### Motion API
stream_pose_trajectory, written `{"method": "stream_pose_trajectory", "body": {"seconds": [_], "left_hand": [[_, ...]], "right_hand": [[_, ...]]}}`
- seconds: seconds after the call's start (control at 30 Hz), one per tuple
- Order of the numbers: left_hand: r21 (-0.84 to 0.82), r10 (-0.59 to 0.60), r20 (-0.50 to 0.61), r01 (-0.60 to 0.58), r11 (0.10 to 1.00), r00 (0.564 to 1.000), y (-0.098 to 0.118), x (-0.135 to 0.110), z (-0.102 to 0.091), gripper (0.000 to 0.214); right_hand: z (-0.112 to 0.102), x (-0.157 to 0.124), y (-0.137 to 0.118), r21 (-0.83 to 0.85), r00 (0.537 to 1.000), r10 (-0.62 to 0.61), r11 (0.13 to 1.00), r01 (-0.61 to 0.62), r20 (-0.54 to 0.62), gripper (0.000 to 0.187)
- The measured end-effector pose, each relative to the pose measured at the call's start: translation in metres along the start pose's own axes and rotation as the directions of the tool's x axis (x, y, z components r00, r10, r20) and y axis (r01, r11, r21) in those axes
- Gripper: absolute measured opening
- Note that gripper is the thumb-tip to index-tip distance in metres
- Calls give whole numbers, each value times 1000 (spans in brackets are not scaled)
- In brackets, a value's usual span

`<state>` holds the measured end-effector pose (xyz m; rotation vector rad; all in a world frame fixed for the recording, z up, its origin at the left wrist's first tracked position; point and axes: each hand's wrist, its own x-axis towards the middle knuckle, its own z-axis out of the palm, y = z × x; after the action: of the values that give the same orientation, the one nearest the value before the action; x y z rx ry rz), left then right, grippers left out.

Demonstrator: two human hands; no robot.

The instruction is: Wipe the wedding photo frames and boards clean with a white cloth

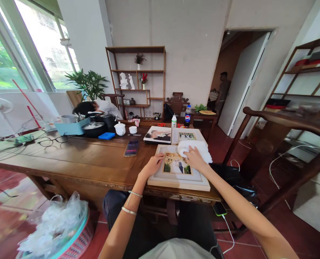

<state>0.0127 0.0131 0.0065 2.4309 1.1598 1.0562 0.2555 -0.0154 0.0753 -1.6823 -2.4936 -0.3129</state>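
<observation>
A pale wooden picture frame (176, 181) with a colour photo in it lies flat at the near edge of a long brown table (90, 162). My left hand (153, 165) rests on the frame's left border, fingers curled down on it. My right hand (194, 158) presses a white cloth (195, 147) onto the frame's upper right part. Two other framed pictures (158, 135) (187, 136) lie just behind.
A dark colour-swatch card (131, 148), cups, a glue bottle (174, 121), a cola bottle (187, 116) and a tea tray sit further back. A person sits at the far left end; another stands in the doorway. A wooden chair (284, 144) is on my right, a bagged basket (60, 230) lower left.
</observation>
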Motion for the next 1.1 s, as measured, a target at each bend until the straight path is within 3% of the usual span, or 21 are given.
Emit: {"method": "stream_pose_trajectory", "body": {"seconds": [0.1,0.23,0.4,0.5,0.7,0.87,1.0,1.1], "left_hand": [[-4,6,-11,-6,1000,1000,-3,0,2,31],[-2,2,-2,-2,1000,1000,-5,1,4,31],[4,0,20,0,1000,1000,-4,1,3,32],[14,3,24,-3,1000,1000,-4,1,2,34],[28,10,37,-11,1000,999,-3,1,0,32],[26,-4,38,3,1000,999,-3,0,0,32],[13,-12,35,11,1000,999,-4,0,0,32],[11,-23,43,23,1000,999,-4,0,0,32]], "right_hand": [[-5,-18,-17,41,994,-85,996,83,62,33],[-20,-61,-41,133,975,-197,974,183,101,30],[-30,-99,-66,215,961,-276,938,271,-3,26],[-22,-91,-61,193,971,-238,952,239,-29,24],[5,-33,-15,25,996,-71,997,72,-51,31],[13,2,8,-51,994,45,997,-50,-99,35],[14,8,7,-45,999,28,999,-29,-40,36],[9,-7,-7,-28,999,-50,998,50,8,32]]}}
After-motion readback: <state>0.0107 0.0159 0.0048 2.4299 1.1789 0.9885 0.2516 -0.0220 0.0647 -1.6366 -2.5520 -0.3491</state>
